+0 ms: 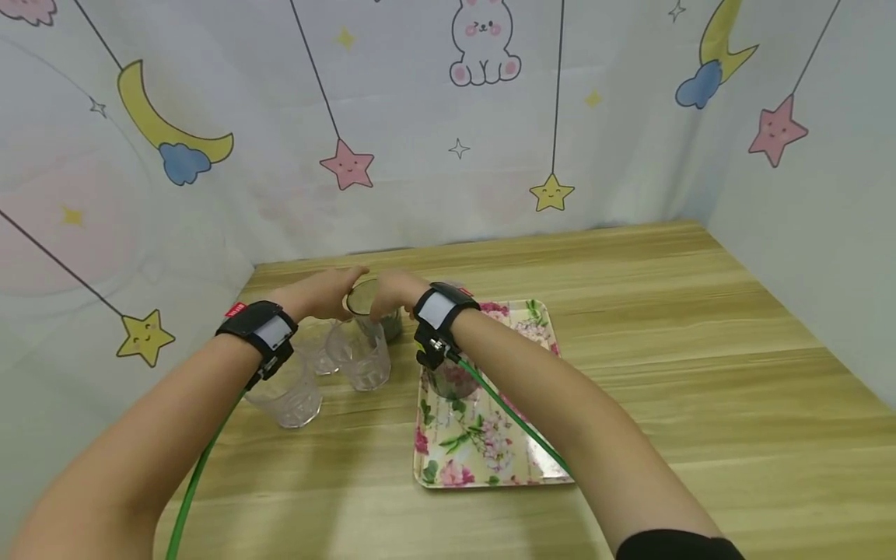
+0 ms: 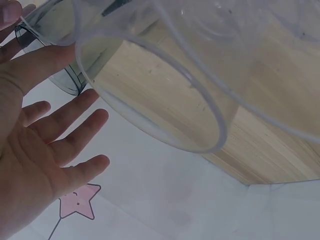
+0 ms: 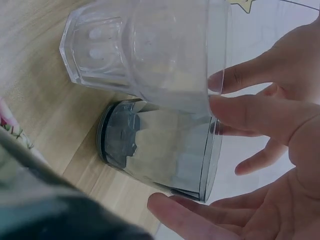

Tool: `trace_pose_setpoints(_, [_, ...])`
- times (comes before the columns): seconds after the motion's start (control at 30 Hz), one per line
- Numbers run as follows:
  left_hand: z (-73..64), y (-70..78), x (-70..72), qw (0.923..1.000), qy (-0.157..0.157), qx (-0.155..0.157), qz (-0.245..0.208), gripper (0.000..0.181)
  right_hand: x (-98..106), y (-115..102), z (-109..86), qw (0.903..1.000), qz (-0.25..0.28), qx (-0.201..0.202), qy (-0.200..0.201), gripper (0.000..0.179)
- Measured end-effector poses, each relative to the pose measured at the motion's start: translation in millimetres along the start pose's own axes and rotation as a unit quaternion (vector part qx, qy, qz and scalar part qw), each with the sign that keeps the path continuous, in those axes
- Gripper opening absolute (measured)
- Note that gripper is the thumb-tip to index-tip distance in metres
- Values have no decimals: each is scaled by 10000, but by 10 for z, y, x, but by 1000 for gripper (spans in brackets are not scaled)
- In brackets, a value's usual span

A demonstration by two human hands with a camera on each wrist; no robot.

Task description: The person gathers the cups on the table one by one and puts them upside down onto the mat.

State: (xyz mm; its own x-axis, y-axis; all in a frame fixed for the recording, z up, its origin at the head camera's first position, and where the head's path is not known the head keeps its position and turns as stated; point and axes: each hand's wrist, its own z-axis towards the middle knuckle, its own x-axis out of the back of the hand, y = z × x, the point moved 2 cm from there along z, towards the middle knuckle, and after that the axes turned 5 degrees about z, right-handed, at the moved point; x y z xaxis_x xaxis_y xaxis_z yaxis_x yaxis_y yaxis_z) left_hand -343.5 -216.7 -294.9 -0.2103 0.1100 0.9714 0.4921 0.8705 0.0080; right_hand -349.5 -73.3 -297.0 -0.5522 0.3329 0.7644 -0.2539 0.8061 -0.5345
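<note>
In the head view a grey-tinted tumbler (image 1: 390, 327) stands at the back left of the table, between the two hands. My right hand (image 3: 272, 125) holds it near the rim, thumb on one side and fingers on the other. My left hand (image 2: 47, 135) is beside the same tumbler, with its fingers spread apart and its thumb reaching toward the rims. Directly next to the grey tumbler is a clear tumbler (image 3: 165, 50), upright in the head view. Another clear tumbler (image 1: 294, 404) sits nearer, partly behind the left wrist.
A floral tray (image 1: 483, 447) lies right of the tumblers. On its left part stands another tinted tumbler (image 1: 453, 383), partly hidden by the right wrist. One more clear tumbler (image 1: 318, 354) is behind the left wrist. A printed curtain (image 1: 448, 187) hangs along the table's back edge.
</note>
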Motion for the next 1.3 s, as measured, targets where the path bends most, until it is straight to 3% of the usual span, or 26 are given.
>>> trace_pose_setpoints(0.17, [10, -3, -12, 10000, 8, 33, -77, 85, 26, 25, 16, 9973, 608, -49, -399, 47])
trace_pose_setpoints(0.3, [5, -1, -23, 9998, -87, 126, -160, 87, 31, 85, 32, 9848, 1541, -168, -787, 51])
trace_pose_setpoints(0.37, [0, 5, -28, 9998, -112, 112, -156, 87, 35, 113, 39, 9821, 1682, -200, -823, 55])
trace_pose_setpoints(0.53, [-1, 4, -44, 9999, -75, 74, -128, 86, 48, 161, 69, 9888, 1368, -267, -536, 72])
trace_pose_setpoints(0.63, [5, 5, -51, 9999, -40, 64, -112, 86, 44, 168, 98, 9904, 1264, -382, -407, 71])
trace_pose_setpoints(0.73, [11, 6, -55, 9999, -21, 67, -111, 86, 30, 161, 126, 9926, 1084, -429, -351, 64])
trace_pose_setpoints(1.0, [29, -4, -48, 10000, 15, 63, 0, 84, -13, 105, 212, 9998, -63, -161, -47, 37])
trace_pose_setpoints(1.3, [9, -24, -23, 9998, 114, 27, 156, 84, -23, 46, 188, 9995, -312, -27, -77, 19])
